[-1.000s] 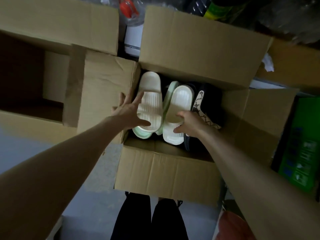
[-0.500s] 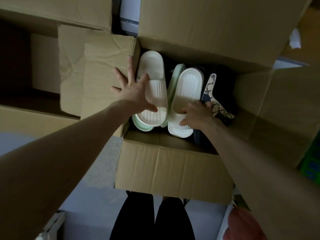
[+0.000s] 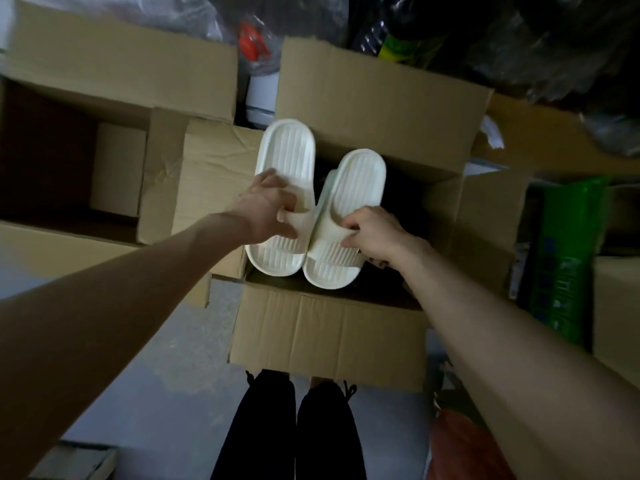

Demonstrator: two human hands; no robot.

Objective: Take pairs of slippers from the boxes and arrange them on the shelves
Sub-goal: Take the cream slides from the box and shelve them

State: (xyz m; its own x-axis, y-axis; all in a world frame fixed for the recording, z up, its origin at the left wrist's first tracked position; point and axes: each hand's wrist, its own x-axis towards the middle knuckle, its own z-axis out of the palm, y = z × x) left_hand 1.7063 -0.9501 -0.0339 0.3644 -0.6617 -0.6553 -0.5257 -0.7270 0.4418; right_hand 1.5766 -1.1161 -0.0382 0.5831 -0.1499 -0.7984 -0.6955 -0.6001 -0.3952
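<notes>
Two cream slippers with ribbed soles are held side by side above an open cardboard box (image 3: 325, 334). My left hand (image 3: 266, 209) grips the strap of the left slipper (image 3: 287, 154). My right hand (image 3: 374, 233) grips the strap of the right slipper (image 3: 360, 181). A pale green slipper (image 3: 325, 188) peeks out between them, still in the box. The rest of the box's inside is dark and mostly hidden behind the pair.
A second open cardboard box (image 3: 86, 81) stands at the left, its inside dark. A green package (image 3: 568, 258) leans at the right. Plastic bags and bottles (image 3: 256, 39) crowd the back. My black-trousered legs (image 3: 291, 431) stand on the grey floor before the box.
Both hands have closed on the straps and lifted the cream pair up out of the box. The black patterned slippers seen earlier are now hidden.
</notes>
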